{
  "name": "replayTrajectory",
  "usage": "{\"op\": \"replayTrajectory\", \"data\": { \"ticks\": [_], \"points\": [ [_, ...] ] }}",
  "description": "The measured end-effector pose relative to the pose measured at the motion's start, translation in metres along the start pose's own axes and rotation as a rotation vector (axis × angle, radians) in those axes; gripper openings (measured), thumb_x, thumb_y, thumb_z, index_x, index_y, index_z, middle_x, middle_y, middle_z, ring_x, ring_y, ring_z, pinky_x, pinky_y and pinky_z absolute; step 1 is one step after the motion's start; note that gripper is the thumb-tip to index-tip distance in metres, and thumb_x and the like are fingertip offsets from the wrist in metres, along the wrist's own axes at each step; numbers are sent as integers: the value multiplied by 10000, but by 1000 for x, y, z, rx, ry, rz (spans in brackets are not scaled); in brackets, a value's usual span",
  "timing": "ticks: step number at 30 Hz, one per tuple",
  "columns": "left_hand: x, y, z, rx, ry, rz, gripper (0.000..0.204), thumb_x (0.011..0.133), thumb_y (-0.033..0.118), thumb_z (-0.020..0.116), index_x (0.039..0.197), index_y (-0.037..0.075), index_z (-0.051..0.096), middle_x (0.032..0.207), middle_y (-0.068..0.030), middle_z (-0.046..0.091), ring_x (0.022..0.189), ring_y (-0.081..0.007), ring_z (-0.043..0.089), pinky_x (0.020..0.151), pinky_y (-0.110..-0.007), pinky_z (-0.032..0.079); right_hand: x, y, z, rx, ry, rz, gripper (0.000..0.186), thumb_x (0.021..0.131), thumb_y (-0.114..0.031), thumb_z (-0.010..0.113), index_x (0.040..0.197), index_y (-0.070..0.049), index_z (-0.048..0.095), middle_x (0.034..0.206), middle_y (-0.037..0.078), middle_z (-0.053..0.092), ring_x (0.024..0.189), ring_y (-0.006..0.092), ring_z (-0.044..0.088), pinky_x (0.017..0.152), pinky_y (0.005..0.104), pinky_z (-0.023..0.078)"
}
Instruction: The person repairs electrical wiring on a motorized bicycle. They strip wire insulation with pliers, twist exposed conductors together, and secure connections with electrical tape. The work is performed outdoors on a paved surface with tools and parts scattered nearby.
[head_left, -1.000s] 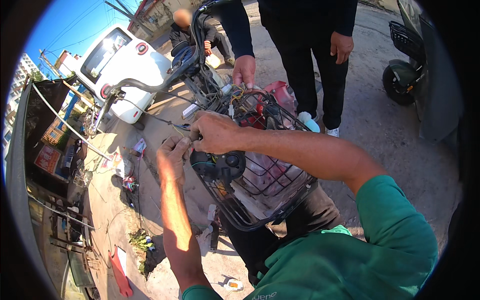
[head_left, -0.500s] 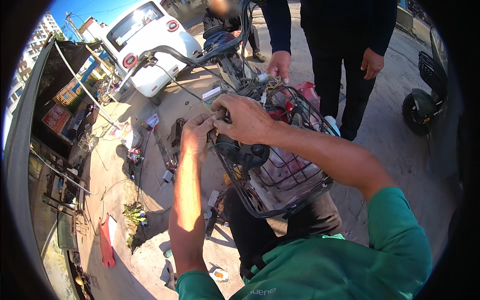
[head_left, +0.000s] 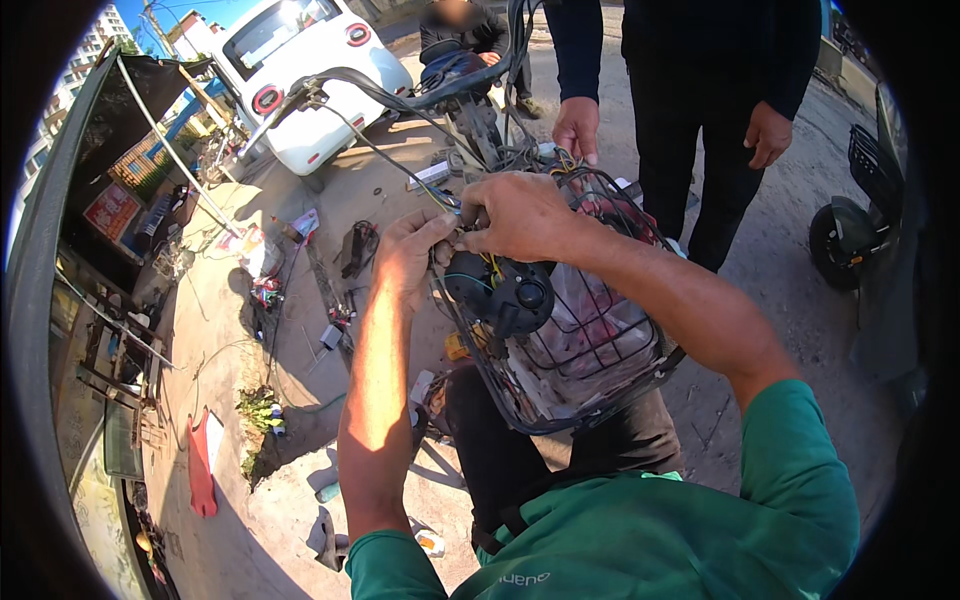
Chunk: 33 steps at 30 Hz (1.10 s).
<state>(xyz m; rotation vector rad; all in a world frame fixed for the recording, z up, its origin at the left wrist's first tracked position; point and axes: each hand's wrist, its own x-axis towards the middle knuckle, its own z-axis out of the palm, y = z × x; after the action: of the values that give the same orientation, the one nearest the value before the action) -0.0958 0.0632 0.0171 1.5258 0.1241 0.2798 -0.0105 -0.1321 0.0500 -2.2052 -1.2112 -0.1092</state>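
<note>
My left hand and my right hand meet above the near end of a wire basket. Both are closed in a pinch on thin wires, whose held ends are hidden by my fingers. Just below my right hand sits a black round part with a smaller round knob on it. Yellow and green wires run beside it. The black wire basket holds something wrapped in clear plastic. Beyond my hands, another person's hand reaches down to a bundle of wires at the basket's far end.
Black-wrapped handlebars with cables rise ahead. A person in dark clothes stands at the far right; another sits farther back. A white vehicle is parked at far left. Tools and scraps litter the ground, near a red piece.
My right hand has shifted up and to the right, and more of the black round part shows below it. Both hands keep pinching. The whole view has shifted slightly.
</note>
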Motion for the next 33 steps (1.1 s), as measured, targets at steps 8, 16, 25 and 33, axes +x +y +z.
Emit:
{"op": "replayTrajectory", "data": {
  "ticks": [8,16,25,33],
  "points": [
    [-2,3,3,-20,5,-3,236,963,239,770,951,7,723,728,-9,629,619,-88,525,583,-257,411,-7,4,11,66,141,-81,229,814,-241,825,889,-56,714,1059,107,622,949,318,699,831,458,542],
    [5,-5,-3,140,-5,54,144,934,156,767,966,19,737,758,-7,632,632,-102,528,584,-263,399,-4,15,24,222,193,-105,176,783,-144,812,858,-21,710,1042,98,617,928,279,684,829,420,544],
    [-2,-5,0,-30,-15,119,784,1085,690,344,1236,-15,651,829,-100,684,592,-139,515,515,-274,376,-2,18,23,275,127,-96,211,798,-174,845,874,-17,726,1016,114,630,929,286,684,824,407,545],
    [-13,-21,-18,27,123,317,936,1050,785,169,1240,-16,613,806,-116,680,568,-172,521,480,-297,380,-9,10,25,165,237,-168,296,827,-240,871,996,-49,720,1062,118,626,970,299,681,836,423,547]
  ]
}}
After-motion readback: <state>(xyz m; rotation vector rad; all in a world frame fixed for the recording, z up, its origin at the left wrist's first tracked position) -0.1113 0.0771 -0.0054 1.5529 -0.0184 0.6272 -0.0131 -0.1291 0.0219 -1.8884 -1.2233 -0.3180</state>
